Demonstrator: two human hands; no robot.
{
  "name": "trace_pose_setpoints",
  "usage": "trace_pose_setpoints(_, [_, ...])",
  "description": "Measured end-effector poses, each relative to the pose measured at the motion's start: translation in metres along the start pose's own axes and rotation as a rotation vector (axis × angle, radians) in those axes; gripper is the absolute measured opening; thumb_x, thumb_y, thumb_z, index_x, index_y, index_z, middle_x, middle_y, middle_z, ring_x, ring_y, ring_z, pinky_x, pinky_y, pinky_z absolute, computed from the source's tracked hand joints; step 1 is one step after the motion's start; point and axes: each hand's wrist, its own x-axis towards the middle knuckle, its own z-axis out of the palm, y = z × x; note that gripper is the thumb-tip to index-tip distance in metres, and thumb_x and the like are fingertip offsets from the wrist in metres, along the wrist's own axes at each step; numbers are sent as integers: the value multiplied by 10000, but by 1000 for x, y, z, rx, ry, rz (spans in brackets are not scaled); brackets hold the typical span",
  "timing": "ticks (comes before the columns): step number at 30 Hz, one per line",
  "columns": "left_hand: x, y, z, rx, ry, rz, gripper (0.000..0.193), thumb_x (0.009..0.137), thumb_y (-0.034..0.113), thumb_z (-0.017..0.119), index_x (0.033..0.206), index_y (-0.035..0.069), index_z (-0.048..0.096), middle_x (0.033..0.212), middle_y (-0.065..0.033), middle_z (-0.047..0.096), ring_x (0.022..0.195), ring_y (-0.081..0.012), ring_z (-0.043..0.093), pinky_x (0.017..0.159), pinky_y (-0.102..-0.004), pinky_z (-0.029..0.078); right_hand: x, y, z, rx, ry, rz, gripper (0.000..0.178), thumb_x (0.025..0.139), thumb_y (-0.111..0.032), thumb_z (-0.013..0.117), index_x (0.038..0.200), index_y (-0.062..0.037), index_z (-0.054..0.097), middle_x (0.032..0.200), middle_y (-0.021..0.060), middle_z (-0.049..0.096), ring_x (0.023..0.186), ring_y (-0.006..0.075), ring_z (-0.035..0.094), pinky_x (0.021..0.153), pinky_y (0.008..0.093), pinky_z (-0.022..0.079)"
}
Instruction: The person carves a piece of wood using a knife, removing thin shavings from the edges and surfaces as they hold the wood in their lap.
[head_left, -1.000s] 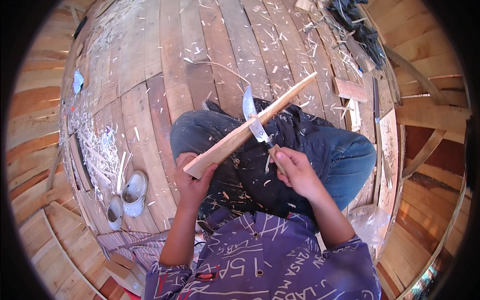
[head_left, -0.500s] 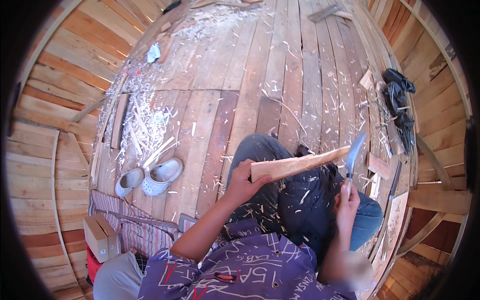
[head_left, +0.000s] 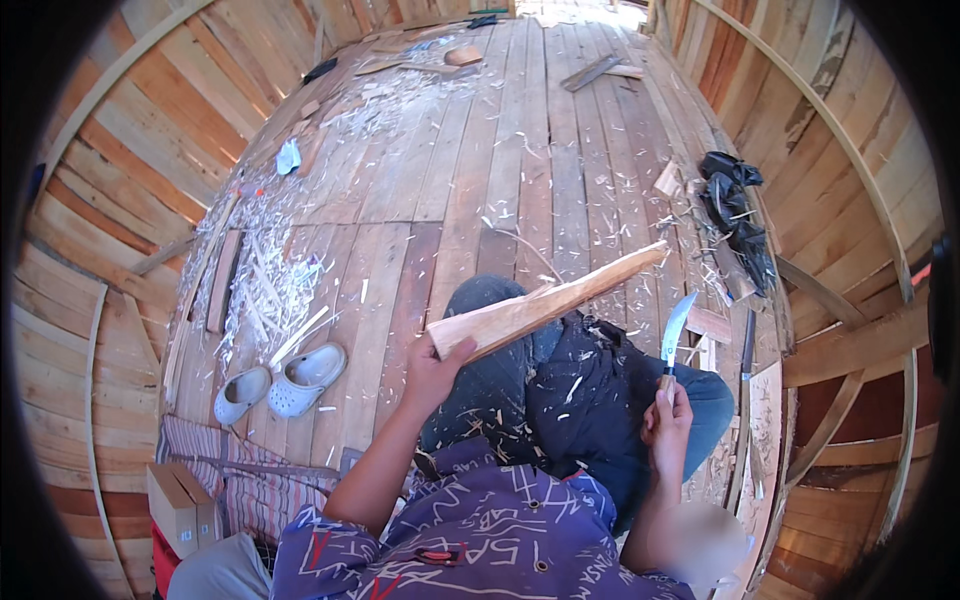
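My left hand is closed round the wide near end of a long piece of wood. The wood tapers toward its far right end and tilts upward over my lap, with a curl of shaving at its upper edge. In my right hand is a knife, gripped by its handle with the curved blade pointing up. The blade is apart from the wood, to the right of and below its narrow tip. Wood chips lie on my dark trousers.
Grey clogs stand on the plank floor at the left, by a heap of shavings. A striped cloth and a cardboard box are at lower left. Black plastic bags and a long dark blade lie along the right.
The wood has moved left and its far end has risen. The knife has dropped lower and away from the wood's tip. The view has tipped up, showing more far floor.
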Motion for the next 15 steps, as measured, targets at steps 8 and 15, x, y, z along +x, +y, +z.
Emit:
trace_pose_setpoints(8, [-6, -2, 3, 53, -31, -28, 263, 836, 144, 717, 1025, -23, 642, 963, -84, 685, 883, -145, 639, 783, -280, 504, -14, 0, 0, 519, 27, -17, 237, 1008, -240, 428, 1166, -73, 486, 559, 1, 392, 364, 68, 317, 337, 213, 269])
trace_pose_setpoints(15, [7, -20, -1, 212, -129, 203, 185, 788, 98, 744, 872, 0, 612, 839, -66, 602, 774, -169, 589, 682, -308, 478, 28, -19, 13, 464, 59, -84, 264, 1010, -275, 435, 1148, -58, 496, 602, -4, 437, 386, 63, 358, 346, 202, 278])
